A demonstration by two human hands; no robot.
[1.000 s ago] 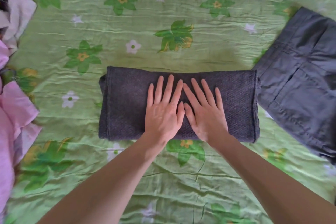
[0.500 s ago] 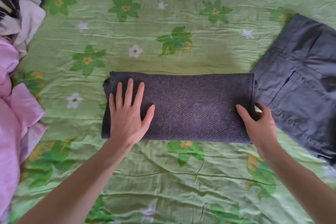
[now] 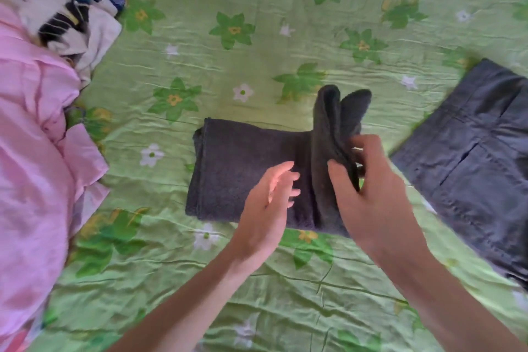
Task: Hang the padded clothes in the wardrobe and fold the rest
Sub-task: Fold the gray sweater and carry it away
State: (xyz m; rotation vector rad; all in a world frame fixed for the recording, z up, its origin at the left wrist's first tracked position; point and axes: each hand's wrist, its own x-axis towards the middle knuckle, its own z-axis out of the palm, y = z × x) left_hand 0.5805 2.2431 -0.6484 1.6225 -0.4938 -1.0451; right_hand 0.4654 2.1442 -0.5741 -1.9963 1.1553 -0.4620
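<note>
A dark grey knitted garment (image 3: 237, 168), folded into a long strip, lies across the middle of the green flowered bedsheet (image 3: 257, 37). My right hand (image 3: 368, 194) grips its right end between thumb and fingers and holds that end lifted upright above the strip. My left hand (image 3: 268, 206) hovers edge-on over the middle of the strip, fingers straight and relaxed, holding nothing.
Folded dark grey trousers (image 3: 474, 163) lie at the right edge. A pink garment (image 3: 34, 151) is heaped along the left side, with a cream and dark patterned cloth (image 3: 57, 14) behind it at the top left.
My right hand has lifted the garment's right end up and leftward. My left hand left the strip's left part and moved right to its middle, turned on edge.
</note>
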